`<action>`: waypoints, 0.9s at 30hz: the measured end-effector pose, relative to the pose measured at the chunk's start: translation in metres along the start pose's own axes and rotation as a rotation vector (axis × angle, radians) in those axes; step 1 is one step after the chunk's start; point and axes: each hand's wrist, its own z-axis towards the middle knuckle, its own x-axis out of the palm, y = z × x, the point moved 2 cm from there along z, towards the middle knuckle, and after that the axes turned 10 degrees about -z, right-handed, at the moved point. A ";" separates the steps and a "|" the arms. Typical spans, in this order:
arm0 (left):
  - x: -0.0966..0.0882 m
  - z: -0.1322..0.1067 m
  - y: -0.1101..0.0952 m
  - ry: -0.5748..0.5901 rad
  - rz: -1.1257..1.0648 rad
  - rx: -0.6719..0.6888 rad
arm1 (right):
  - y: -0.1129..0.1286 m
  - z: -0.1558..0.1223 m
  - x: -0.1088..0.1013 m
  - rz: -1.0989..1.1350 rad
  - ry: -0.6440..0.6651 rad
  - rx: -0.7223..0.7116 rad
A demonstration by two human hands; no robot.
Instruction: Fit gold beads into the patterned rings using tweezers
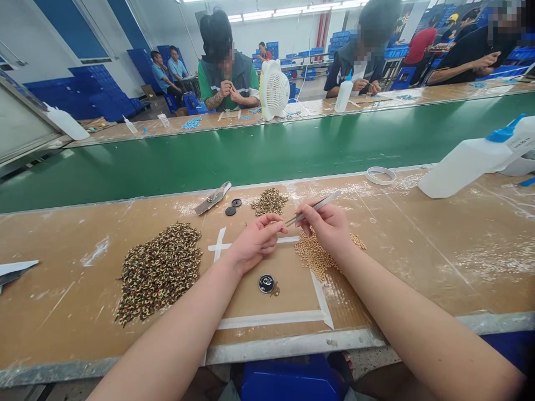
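My right hand (328, 225) grips metal tweezers (314, 207), whose tips point left toward my left hand (256, 240). My left hand's fingers are pinched together on something too small to make out, right at the tweezer tips. Under my right hand lies a pile of small tan beads (314, 255). A large heap of dark, speckled small parts (157, 271) sits left of my left hand. A smaller heap of the same parts (270, 201) lies beyond my hands. A round black disc (266, 283) rests on the taped cardboard pad (292, 295) near me.
A metal scraper (213, 198) and two black discs (233, 206) lie at the bench's far side. A tape ring (380, 175) and white squeeze bottles (468, 161) stand right. A green conveyor belt (251, 156) runs beyond; people work behind it near a white fan (274, 89).
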 end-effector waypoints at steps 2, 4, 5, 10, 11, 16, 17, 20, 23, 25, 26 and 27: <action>0.000 0.000 -0.001 -0.002 -0.014 -0.012 | 0.000 0.000 0.000 0.011 -0.002 -0.003; 0.000 0.000 -0.002 0.003 -0.034 -0.028 | 0.001 0.000 0.001 0.020 0.000 -0.006; 0.000 0.000 -0.002 0.009 -0.045 -0.032 | 0.001 0.000 0.001 0.021 0.000 -0.005; 0.000 -0.001 -0.001 0.047 -0.102 -0.053 | 0.004 -0.002 0.003 -0.010 -0.008 0.006; 0.000 -0.001 0.000 0.047 -0.114 -0.056 | 0.004 -0.002 0.004 -0.016 -0.011 0.003; 0.000 0.000 0.002 0.018 -0.163 -0.042 | 0.004 -0.006 0.006 -0.079 -0.012 -0.045; 0.000 0.001 0.003 0.011 -0.167 -0.041 | 0.004 -0.007 0.006 -0.097 -0.006 -0.058; 0.000 0.002 0.004 0.002 -0.171 -0.032 | 0.006 -0.008 0.005 -0.145 0.001 -0.127; 0.000 0.002 0.005 0.003 -0.173 -0.026 | 0.012 -0.009 0.004 -0.188 -0.001 -0.244; -0.001 0.002 0.005 0.004 -0.173 -0.027 | 0.017 -0.009 0.004 -0.220 0.009 -0.324; -0.001 0.002 0.006 0.007 -0.172 -0.030 | 0.020 -0.009 0.004 -0.237 0.016 -0.361; -0.002 0.002 0.006 0.010 -0.170 -0.031 | 0.021 -0.009 0.004 -0.252 0.021 -0.393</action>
